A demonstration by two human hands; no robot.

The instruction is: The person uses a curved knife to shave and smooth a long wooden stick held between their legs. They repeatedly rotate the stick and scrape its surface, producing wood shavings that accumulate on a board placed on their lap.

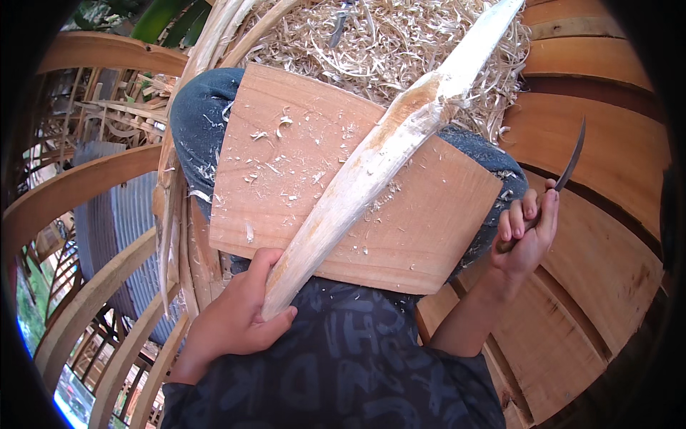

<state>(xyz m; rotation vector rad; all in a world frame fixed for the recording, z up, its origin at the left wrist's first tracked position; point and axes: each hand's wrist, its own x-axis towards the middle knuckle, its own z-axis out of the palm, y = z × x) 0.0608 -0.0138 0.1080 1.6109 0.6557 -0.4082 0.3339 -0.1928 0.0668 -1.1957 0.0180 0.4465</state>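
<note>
A pale, peeled wooden branch [357,179] lies slantwise over a flat wooden board [286,157] on my lap, its far end reaching up to the right. Around the branch's near end my left hand [239,307] is wrapped, thumb on one side. My right hand [527,232] is closed on the handle of a knife [574,157], raised to the right of the board and apart from the branch. The knife's slim, curved blade points up and away. Small wood chips are scattered on the board.
Curly wood shavings [400,36] heap up beyond my knees, with another blade [339,30] lying among them. Long rough sticks [171,193] lean at my left, beside a wooden railing [93,179]. Planks [586,264] make up the floor on the right.
</note>
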